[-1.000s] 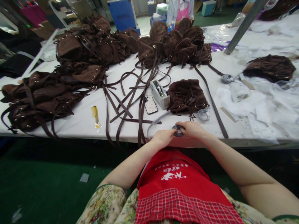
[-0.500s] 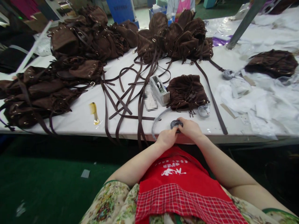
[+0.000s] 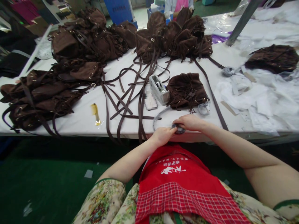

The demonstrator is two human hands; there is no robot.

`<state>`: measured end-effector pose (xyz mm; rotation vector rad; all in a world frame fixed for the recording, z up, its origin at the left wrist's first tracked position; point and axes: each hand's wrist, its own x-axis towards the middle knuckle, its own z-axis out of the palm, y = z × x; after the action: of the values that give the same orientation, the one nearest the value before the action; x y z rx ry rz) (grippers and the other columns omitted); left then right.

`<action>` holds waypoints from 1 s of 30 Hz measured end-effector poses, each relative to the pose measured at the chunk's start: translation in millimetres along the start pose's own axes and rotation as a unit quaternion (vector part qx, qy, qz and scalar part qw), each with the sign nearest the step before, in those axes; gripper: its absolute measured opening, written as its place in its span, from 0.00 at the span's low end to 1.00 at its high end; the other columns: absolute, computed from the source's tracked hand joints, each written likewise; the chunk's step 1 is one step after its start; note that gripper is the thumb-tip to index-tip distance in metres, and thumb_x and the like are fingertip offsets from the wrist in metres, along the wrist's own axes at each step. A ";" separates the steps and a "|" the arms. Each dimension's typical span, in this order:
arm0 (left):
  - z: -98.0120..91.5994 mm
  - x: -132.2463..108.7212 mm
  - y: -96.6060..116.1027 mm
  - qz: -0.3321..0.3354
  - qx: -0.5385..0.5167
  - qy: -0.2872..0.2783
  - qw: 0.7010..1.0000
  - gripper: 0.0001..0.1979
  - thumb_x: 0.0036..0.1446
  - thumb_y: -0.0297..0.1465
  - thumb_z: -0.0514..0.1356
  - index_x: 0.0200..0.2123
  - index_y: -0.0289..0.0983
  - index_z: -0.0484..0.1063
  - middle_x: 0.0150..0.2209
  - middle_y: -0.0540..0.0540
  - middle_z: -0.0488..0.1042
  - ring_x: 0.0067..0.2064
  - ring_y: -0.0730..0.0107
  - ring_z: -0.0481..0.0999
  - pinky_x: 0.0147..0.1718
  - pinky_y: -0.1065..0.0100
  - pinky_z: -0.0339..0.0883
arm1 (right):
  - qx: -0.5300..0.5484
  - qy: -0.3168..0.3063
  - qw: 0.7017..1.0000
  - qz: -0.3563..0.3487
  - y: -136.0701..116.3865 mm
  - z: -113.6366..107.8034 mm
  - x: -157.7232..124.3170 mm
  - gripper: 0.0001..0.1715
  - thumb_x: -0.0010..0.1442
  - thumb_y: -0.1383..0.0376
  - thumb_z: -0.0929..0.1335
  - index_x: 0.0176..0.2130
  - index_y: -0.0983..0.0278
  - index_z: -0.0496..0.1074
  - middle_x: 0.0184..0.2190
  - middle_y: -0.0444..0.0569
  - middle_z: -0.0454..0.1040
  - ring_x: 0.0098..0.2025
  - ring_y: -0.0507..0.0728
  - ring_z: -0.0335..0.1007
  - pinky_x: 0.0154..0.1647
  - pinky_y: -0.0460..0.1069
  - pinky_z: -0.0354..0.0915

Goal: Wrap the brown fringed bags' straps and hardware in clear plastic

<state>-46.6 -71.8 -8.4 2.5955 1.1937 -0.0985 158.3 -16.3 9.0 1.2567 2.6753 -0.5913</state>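
Note:
My left hand and my right hand meet at the table's front edge. Between them they grip a small dark coiled strap, which looks wrapped in clear film. From it a loop of plastic-wrapped strap curves out to the left and back toward a brown fringed bag. That bag lies flat just beyond my hands, with another wrapped coil at its lower right corner. Left of the bag stands a grey tape dispenser.
Brown bags are piled at the left and back. Long straps trail across the middle. A yellow comb lies left. White plastic and paper cover the right side, below a metal post. Another person sits across the table.
Both hands remain on the coil. My right hand has turned over it, with its forearm reaching more from the right. The coil sits slightly lower and further right.

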 end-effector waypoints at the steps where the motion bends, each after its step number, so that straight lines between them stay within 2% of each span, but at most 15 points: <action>1: 1.9 2.0 3.1 -0.005 -0.003 0.006 1.000 0.16 0.66 0.35 0.47 0.54 0.41 0.64 0.39 0.42 0.77 0.39 0.63 0.78 0.38 0.65 0.69 | -0.001 0.003 1.000 0.005 0.1 -0.6 0.1 0.18 0.60 0.61 0.62 0.49 0.54 0.72 0.40 0.48 0.78 0.43 0.59 0.72 0.42 0.48 0.59; 3: 7.3 7.0 11.4 -0.024 -0.014 0.023 0.999 0.15 0.66 0.35 0.46 0.50 0.38 0.66 0.39 0.42 0.77 0.38 0.63 0.77 0.37 0.65 0.70 | -0.003 0.022 0.999 0.046 -2.9 0.9 -1.2 0.19 0.61 0.58 0.62 0.50 0.55 0.72 0.42 0.50 0.77 0.43 0.59 0.72 0.42 0.49 0.60; 6: 17.3 16.0 27.5 -0.068 -0.032 0.053 0.996 0.15 0.66 0.33 0.45 0.45 0.34 0.68 0.37 0.40 0.77 0.37 0.61 0.77 0.36 0.64 0.70 | -0.012 0.056 0.987 0.150 -12.5 9.2 -5.6 0.24 0.62 0.55 0.61 0.54 0.59 0.68 0.42 0.54 0.78 0.41 0.61 0.73 0.40 0.50 0.61; 8: 22.0 21.2 36.8 -0.094 -0.042 0.067 0.992 0.15 0.66 0.32 0.44 0.44 0.34 0.68 0.37 0.39 0.76 0.37 0.62 0.77 0.36 0.65 0.70 | -0.009 0.069 0.975 0.212 -18.6 16.4 -8.0 0.25 0.62 0.55 0.60 0.56 0.60 0.66 0.40 0.55 0.78 0.40 0.61 0.74 0.38 0.50 0.62; 10: 23.3 23.4 40.6 -0.105 -0.053 0.068 0.991 0.15 0.66 0.32 0.44 0.44 0.34 0.68 0.38 0.39 0.76 0.37 0.63 0.77 0.37 0.65 0.70 | 0.007 0.077 0.968 0.240 -21.4 22.1 -9.0 0.25 0.63 0.57 0.59 0.57 0.58 0.65 0.40 0.54 0.78 0.40 0.61 0.74 0.38 0.50 0.62; 12: 21.2 21.4 36.3 -0.100 -0.063 0.066 0.991 0.16 0.66 0.35 0.45 0.47 0.35 0.68 0.38 0.40 0.77 0.38 0.64 0.77 0.38 0.66 0.69 | 0.025 0.080 0.970 0.229 -20.3 24.9 -9.2 0.24 0.64 0.57 0.58 0.57 0.56 0.66 0.42 0.52 0.78 0.41 0.60 0.74 0.38 0.50 0.62; 15: 14.4 11.8 17.5 -0.067 -0.062 0.067 0.994 0.20 0.65 0.40 0.49 0.55 0.38 0.64 0.41 0.41 0.77 0.40 0.64 0.76 0.40 0.66 0.68 | 0.031 0.075 0.980 0.182 -14.1 22.8 -8.5 0.23 0.64 0.56 0.59 0.55 0.55 0.68 0.45 0.50 0.77 0.43 0.59 0.73 0.41 0.49 0.62; 20: 2.3 -2.1 -9.7 -0.015 -0.014 0.032 0.999 0.22 0.65 0.39 0.48 0.61 0.44 0.57 0.42 0.44 0.76 0.41 0.67 0.76 0.40 0.69 0.67 | 0.007 0.037 0.994 0.099 -1.6 10.3 -3.2 0.22 0.63 0.58 0.61 0.54 0.53 0.69 0.45 0.49 0.78 0.44 0.60 0.73 0.41 0.49 0.61; 23: -1.9 -0.5 -9.0 0.010 0.020 0.013 1.000 0.22 0.66 0.37 0.47 0.62 0.46 0.55 0.40 0.45 0.76 0.40 0.67 0.76 0.38 0.70 0.67 | 0.007 0.010 0.999 0.052 4.7 4.7 0.4 0.21 0.62 0.57 0.61 0.54 0.53 0.70 0.43 0.48 0.78 0.44 0.60 0.72 0.42 0.48 0.61; 25: -2.1 2.5 -4.7 0.015 0.029 0.011 0.999 0.20 0.66 0.35 0.46 0.60 0.46 0.58 0.39 0.45 0.75 0.38 0.67 0.76 0.37 0.69 0.67 | 0.024 0.011 0.998 0.049 6.9 4.3 -0.1 0.21 0.62 0.57 0.62 0.54 0.53 0.70 0.45 0.48 0.78 0.45 0.59 0.72 0.43 0.48 0.61; 30: 4.3 6.1 3.3 -0.006 -0.003 0.023 1.000 0.16 0.66 0.35 0.46 0.52 0.39 0.66 0.39 0.43 0.76 0.39 0.64 0.77 0.37 0.67 0.68 | 0.111 0.077 0.987 0.093 6.4 17.1 -12.0 0.22 0.63 0.54 0.60 0.52 0.59 0.70 0.46 0.49 0.77 0.46 0.59 0.72 0.45 0.49 0.63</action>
<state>-40.0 -70.6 -12.9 2.5982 1.2219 -0.0383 170.1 -28.0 -5.2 1.6522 2.6271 -0.8130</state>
